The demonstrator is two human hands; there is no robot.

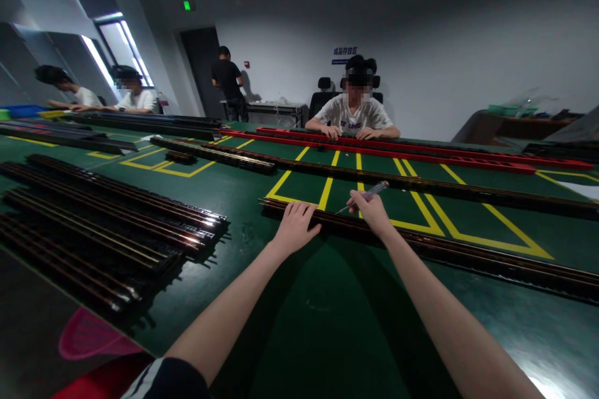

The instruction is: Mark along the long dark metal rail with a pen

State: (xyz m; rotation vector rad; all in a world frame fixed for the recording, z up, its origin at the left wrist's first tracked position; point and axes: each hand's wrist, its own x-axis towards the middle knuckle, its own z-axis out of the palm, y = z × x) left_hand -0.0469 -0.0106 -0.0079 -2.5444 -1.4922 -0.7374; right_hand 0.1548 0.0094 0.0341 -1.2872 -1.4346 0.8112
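A long black rail with copper-coloured strips (pixel 449 243) lies in front of me and runs off to the right. My left hand (pixel 294 224) rests across its left end, fingers stretched out over the top and thumb apart on the near side. In my right hand (pixel 369 211) is a screwdriver (pixel 378 187) with a see-through handle. It is tilted, handle up to the right, and its thin shaft points down-left at the rail, a little right of my left hand. Whether the tip touches a screw is too small to tell.
Several dark strip-lined rails (pixel 93 212) lie on the green table (pixel 299 324) at left. Another long rail (pixel 421 184) crosses behind mine, with red rails (pixel 397 148) beyond it. A person (pixel 355 106) sits opposite, hands at the red rails. A pink basket (pixel 88 335) stands below the table edge.
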